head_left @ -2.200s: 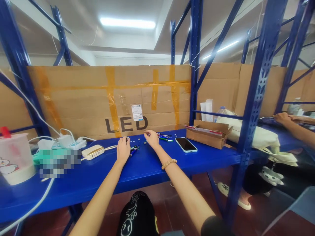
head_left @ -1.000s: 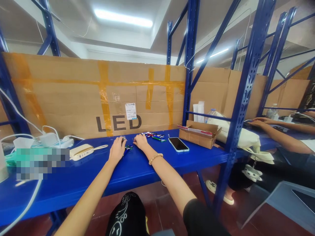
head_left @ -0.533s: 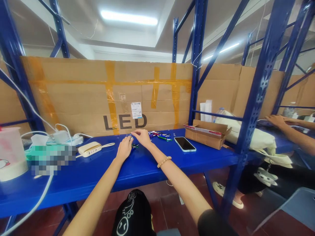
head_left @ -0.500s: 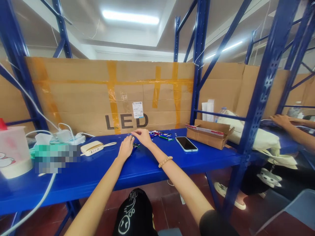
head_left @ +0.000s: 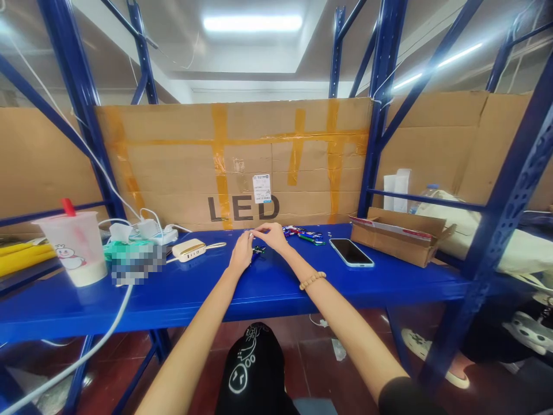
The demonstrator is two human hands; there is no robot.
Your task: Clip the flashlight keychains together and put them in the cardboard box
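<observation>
1. Left hand [head_left: 241,253], centre of the frame: wrist low, fingers rising and bunched toward the right hand, not clenched into a fist. Grasp cannot be told; nothing held shows at this size.
2. Right hand [head_left: 272,236], just right of the left: fingers curled downward, tips nearly touching the left hand's. Also no readable grasp. Wooden bead bracelet [head_left: 312,280] on the right wrist.
3. Small dark-and-green clip [head_left: 258,251] lying on the blue surface [head_left: 129,305], directly below the right hand and just beside the left.
4. Carabiner keychains [head_left: 302,233] in a loose cluster right of centre, near the right hand, close to the surface's back edge.
5. Further right: smartphone [head_left: 351,252], face up, screen dark; then open cardboard box [head_left: 401,245].
6. Left of the hands: power bank [head_left: 189,249] with short cable; behind it, power strip [head_left: 155,233] with white chargers. Far left, plastic cup [head_left: 73,248] with red straw.
7. Behind everything: cardboard sheet [head_left: 242,161] printed "LED", crossed by orange tape, against blue steel rack upright [head_left: 384,109].
8. Lower right of the frame: another person's white shoe [head_left: 415,343] on the tiled floor [head_left: 328,374].
</observation>
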